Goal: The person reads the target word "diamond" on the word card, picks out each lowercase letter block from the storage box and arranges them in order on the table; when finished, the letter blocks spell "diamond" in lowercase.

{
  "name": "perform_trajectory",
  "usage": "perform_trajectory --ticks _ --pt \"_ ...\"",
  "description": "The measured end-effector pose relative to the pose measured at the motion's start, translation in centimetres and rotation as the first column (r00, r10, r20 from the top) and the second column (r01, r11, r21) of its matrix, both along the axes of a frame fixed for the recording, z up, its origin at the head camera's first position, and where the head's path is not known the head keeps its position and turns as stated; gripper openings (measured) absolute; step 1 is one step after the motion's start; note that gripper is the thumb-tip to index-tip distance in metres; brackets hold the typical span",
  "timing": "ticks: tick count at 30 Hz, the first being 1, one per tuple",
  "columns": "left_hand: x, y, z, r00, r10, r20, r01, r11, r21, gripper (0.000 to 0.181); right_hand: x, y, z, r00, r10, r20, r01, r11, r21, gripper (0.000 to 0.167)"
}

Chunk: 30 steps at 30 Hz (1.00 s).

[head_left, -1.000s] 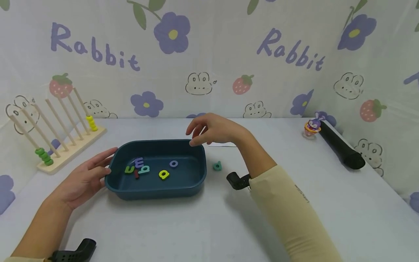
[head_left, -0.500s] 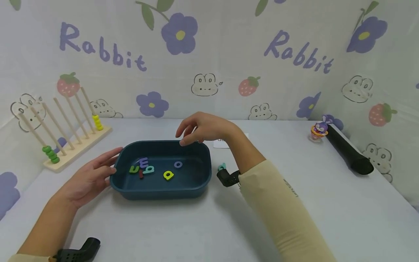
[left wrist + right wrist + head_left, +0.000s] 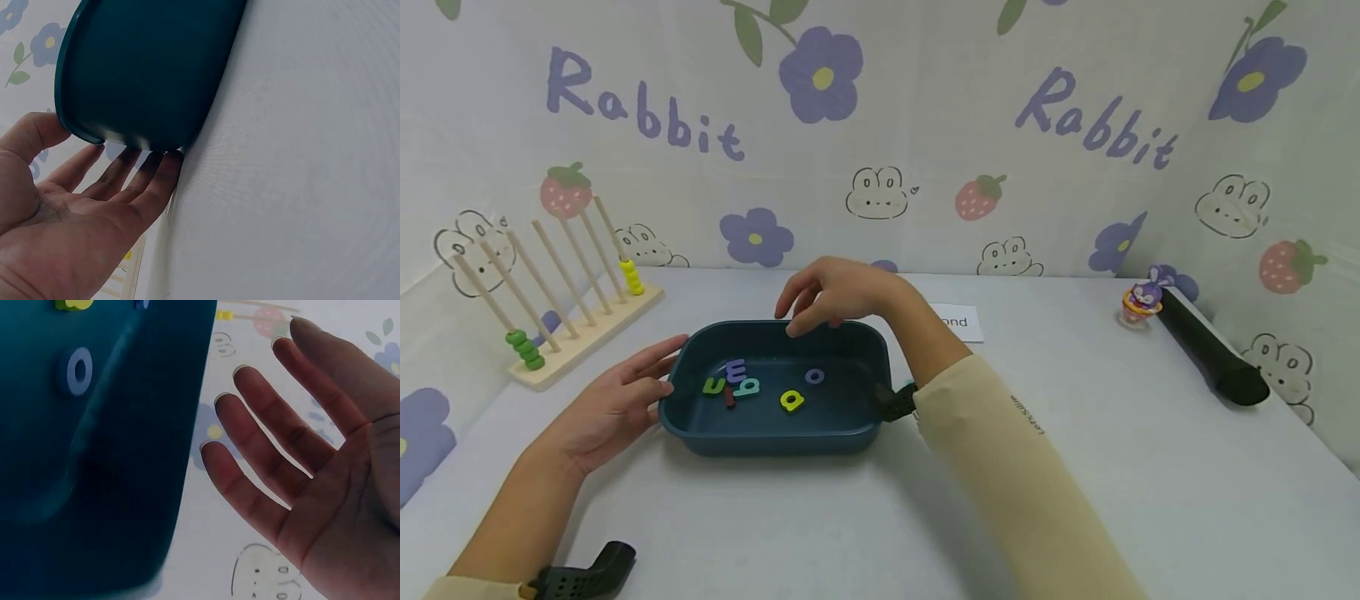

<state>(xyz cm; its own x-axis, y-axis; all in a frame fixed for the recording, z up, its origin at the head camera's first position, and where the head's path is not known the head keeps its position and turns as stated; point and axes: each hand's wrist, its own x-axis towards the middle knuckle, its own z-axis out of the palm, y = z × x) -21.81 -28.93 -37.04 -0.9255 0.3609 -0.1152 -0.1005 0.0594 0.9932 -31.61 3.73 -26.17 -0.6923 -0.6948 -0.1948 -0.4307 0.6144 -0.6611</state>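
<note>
A dark teal tray (image 3: 775, 446) lies on the white table with several letter pieces inside: a yellow "a" (image 3: 792, 402), a purple "o" (image 3: 815, 377), a purple "m" (image 3: 735, 370), a green "n" or "u" (image 3: 714, 386), a turquoise letter (image 3: 747, 387) and a small dark red piece (image 3: 729, 397). My left hand (image 3: 613, 408) rests against the tray's left end, fingertips on the outer wall and thumb at the rim. Over the tray's back rim hovers my right hand (image 3: 842, 292), fingers loosely bent; nothing sits between them in the right wrist view (image 3: 312, 462).
A wooden peg rack (image 3: 587, 333) with green and yellow beads stands at left. Behind my right forearm lies a white card (image 3: 961, 322), partly hidden. A rabbit figurine (image 3: 1141, 302) and a long black object (image 3: 1213, 350) are at far right.
My right hand has moved left along the tray's back rim. More of the printed card shows, while my right wrist now hides most of the loose turquoise letter. My left hand stays against the tray.
</note>
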Motion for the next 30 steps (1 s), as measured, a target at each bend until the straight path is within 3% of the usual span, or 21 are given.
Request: perform_trajectory --ticks 12,22,30 --pt "0.1 0.1 0.2 1.0 0.008 0.009 -0.008 1.0 -0.006 0.065 -0.2 -3.9 -0.7 0.994 0.11 -0.007 -0.11 0.994 0.007 0.024" --pt "0.3 0.2 0.3 1.0 0.004 0.022 -0.004 1.0 0.001 0.066 -0.2 -5.6 -1.8 0.983 0.154 0.105 -0.155 0.988 0.002 0.026" --pt "0.3 0.2 0.4 1.0 0.003 0.017 -0.002 1.0 -0.006 0.066 -0.3 -6.7 -2.2 0.975 0.192 0.115 -0.197 0.98 0.038 0.031"
